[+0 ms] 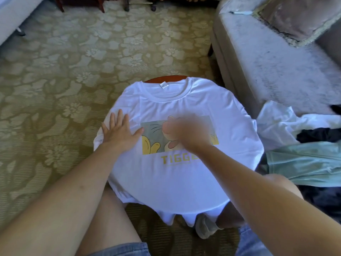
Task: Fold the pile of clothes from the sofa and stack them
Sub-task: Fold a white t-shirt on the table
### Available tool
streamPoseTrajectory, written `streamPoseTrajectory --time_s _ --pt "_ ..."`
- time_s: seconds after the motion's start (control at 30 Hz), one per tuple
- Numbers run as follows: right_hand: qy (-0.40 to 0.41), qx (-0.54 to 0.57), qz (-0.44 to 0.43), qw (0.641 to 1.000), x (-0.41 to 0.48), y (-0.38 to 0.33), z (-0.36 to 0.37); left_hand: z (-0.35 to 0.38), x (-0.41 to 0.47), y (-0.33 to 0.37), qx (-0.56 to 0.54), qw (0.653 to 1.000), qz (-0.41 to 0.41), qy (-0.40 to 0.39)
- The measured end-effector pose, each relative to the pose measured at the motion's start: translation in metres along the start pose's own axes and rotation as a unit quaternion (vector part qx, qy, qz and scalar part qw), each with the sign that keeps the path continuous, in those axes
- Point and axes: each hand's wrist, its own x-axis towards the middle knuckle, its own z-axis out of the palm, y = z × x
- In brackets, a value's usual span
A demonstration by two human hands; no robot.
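White T-shirt (175,182) spread face up over the small round table (166,78), covering nearly all of it. Collar at the table's far edge, with a strip of red-brown wood showing behind it; hem draped over the near edge, hanging in folds. Printed picture (a cartoon, with yellow letters below) about the middle of the tabletop.

Left hand (120,133) flat on the shirt by the table's left edge, palm down, fingers straight and spread, gripping nothing. Right hand (186,132) over the print near the middle, smeared by motion blur: impossible to tell whether open or closed, or whether touching the cloth.

Unfolded pile of clothes (287,130) on the sofa (267,61) to the right of the table, at the seat's near edge: a white garment (273,117) crumpled nearest the table, a pale green one (304,161) nearer the person, a dark one (317,134) between them. Cushion (299,17) at the seat's far right corner. Patterned carpet (64,71) under everything.
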Motion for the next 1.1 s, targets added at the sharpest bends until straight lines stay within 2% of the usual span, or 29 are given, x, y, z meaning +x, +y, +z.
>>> streamPoseTrajectory --time_s 0.1,0.2,0.33,0.43,0.57,0.63,0.73,0.87,0.93,1.0,1.1 --pt "0.084 0.037 0.089 0.992 -0.007 0.055 -0.021 -0.001 -0.005 0.033 0.002 1.000 0.001 0.025" --pt "0.158 0.077 0.170 0.970 -0.019 0.118 -0.035 0.000 -0.010 0.079 0.030 0.998 0.043 0.033" --pt "0.132 0.244 0.278 0.920 -0.026 0.177 -0.046 0.011 -0.017 0.153 0.039 0.991 0.129 0.023" --pt "0.093 0.363 0.249 0.893 -0.024 0.198 -0.056 0.027 -0.026 0.197 0.035 0.983 0.180 0.018" --pt "0.058 0.430 0.214 0.875 -0.004 0.209 -0.052 0.052 -0.027 0.217 0.035 0.983 0.176 0.034" --pt "0.045 0.493 0.219 0.841 0.009 0.210 -0.050 0.060 -0.025 0.219 0.047 0.983 0.166 0.060" --pt "0.027 0.586 0.253 0.769 0.031 0.222 -0.044 0.062 -0.024 0.218 0.049 0.982 0.167 0.069" --pt "0.055 0.626 0.254 0.735 0.067 0.256 -0.017 0.064 -0.024 0.217 0.047 0.982 0.168 0.079" --pt "0.042 0.653 0.259 0.711 0.065 0.253 -0.020 0.065 -0.025 0.217 0.045 0.981 0.169 0.088" --pt "0.041 0.660 0.267 0.701 0.064 0.248 -0.029 0.065 -0.025 0.218 0.043 0.980 0.170 0.093" --pt "0.076 0.626 0.254 0.734 0.064 0.254 -0.036 0.065 -0.026 0.217 0.044 0.981 0.169 0.090"
